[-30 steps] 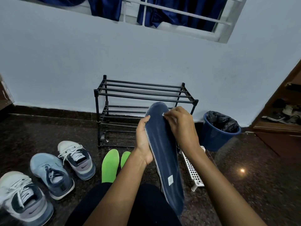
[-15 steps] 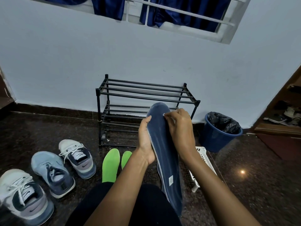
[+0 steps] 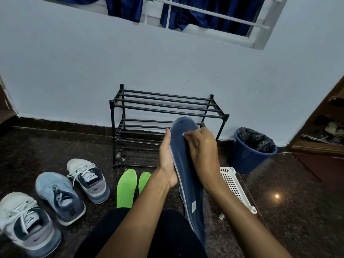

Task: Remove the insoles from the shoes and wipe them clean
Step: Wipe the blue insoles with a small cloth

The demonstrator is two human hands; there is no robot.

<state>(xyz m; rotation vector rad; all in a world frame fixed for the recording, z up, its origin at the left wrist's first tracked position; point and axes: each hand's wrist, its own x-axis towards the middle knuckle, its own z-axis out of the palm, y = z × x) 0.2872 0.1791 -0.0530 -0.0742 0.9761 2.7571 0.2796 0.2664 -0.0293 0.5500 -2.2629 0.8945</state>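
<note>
At frame centre the left hand [image 3: 167,161] grips the blue insole [image 3: 189,183] upright, while the right hand [image 3: 202,149] pinches a white scrap [image 3: 183,134] against its toe. Two green insoles [image 3: 126,189] lie on the floor [image 3: 55,146]; wiping looks midway.

Matt cloth-topped insole [image 3: 191,192], glossy stone floor [image 3: 297,211], black metal rack [image 3: 167,110]

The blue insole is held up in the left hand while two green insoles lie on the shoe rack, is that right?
Not quite. The head view shows the two green insoles lying on the floor in front of the shoe rack, not on it. The left hand does hold the blue insole up.
</note>
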